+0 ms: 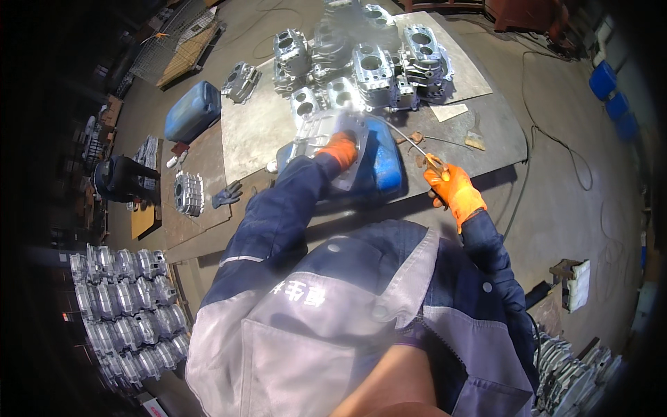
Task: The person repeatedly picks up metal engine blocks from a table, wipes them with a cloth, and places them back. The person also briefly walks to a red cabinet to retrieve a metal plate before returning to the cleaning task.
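Holding one rod (411, 143), touching one casting (319, 131)

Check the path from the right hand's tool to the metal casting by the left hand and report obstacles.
Nothing visible blocks the way from the tool in the right hand to the metal casting. The blue jug sticks out on that side but appears to sit lower.

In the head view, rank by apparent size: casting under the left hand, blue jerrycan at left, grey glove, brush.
1. Casting
2. Jerrycan
3. Grey glove and brush: too alike to rank.
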Demonstrator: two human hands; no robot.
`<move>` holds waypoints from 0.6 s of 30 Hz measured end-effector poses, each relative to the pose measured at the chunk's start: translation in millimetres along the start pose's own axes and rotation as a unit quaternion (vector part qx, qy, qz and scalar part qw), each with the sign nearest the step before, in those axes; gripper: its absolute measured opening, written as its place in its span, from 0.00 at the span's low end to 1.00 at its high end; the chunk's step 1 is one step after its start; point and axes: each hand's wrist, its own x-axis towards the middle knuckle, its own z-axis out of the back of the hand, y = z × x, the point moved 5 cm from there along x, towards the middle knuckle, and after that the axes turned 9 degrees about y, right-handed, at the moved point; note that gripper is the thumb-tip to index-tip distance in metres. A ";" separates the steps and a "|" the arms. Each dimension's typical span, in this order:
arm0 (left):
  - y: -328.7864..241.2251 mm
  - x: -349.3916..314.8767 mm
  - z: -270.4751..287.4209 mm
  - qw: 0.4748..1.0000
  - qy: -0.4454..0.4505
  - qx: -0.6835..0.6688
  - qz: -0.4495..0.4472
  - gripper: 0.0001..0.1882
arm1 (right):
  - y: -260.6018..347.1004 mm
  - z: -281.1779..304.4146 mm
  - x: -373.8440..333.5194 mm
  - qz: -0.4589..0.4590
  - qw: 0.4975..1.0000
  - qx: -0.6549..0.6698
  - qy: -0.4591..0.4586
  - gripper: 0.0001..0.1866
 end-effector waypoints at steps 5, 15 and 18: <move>-14.9 -27.2 14.9 0.995 0.047 0.092 0.013 0.23 | -6.2 -3.5 3.1 -0.023 0.999 -0.032 0.011 0.17; 20.6 -64.7 16.8 0.975 0.033 -0.177 0.127 0.33 | -37.4 0.1 -1.7 0.018 0.999 0.021 0.033 0.19; 48.6 -73.5 20.7 0.966 -0.056 -0.227 0.109 0.35 | -44.6 8.2 -13.1 0.081 0.995 0.014 0.053 0.19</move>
